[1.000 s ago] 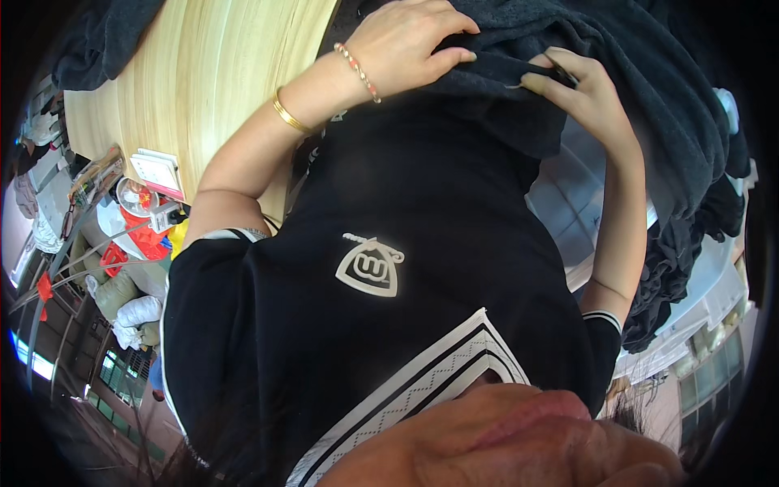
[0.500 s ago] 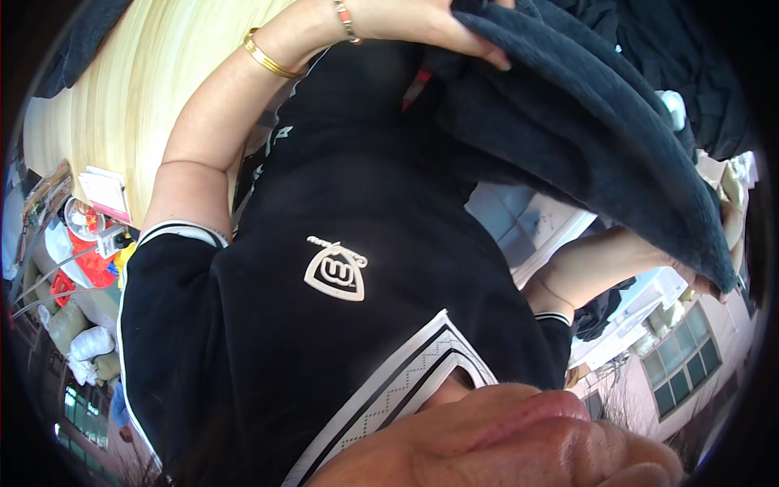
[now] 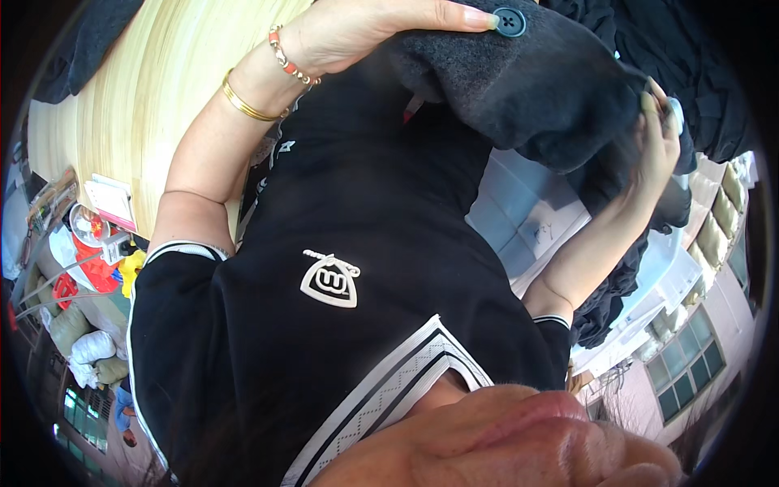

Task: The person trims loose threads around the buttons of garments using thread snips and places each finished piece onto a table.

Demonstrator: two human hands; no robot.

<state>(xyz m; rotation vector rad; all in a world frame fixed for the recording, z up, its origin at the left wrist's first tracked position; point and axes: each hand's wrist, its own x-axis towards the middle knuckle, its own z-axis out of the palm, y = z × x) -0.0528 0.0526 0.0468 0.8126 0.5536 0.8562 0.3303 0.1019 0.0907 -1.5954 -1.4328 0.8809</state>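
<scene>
Head view, tilted steeply down the chest. Left hand (image 3: 365,32) at the top edge, palm laid flat over the dark garment (image 3: 527,97), fingers (image 3: 454,15) long, straight and pressed side by side, thumb out of sight under the cloth. Just past the fingertip, a round dark button (image 3: 510,22) sewn to the garment. Bead bracelet (image 3: 288,58) and gold bangle (image 3: 247,101) on that wrist. Right hand (image 3: 661,134) at the far right, fingers curled tight into a fold of the same garment, pinching the cloth; a small pale round thing (image 3: 675,114) against them, too blurred to tell what. Garment stretched between the two hands, held up in front of the chest, bulk bunched near the right hand, more dark cloth (image 3: 617,284) hanging below the right forearm. Black shirt (image 3: 341,349) with white emblem (image 3: 330,280) filling the middle. Pale wooden counter (image 3: 130,105) behind the left forearm. Clutter of red and white items (image 3: 97,243) at the left rim. Light blue bin (image 3: 519,211) under the right arm. Building windows (image 3: 690,365) at the lower right rim.
</scene>
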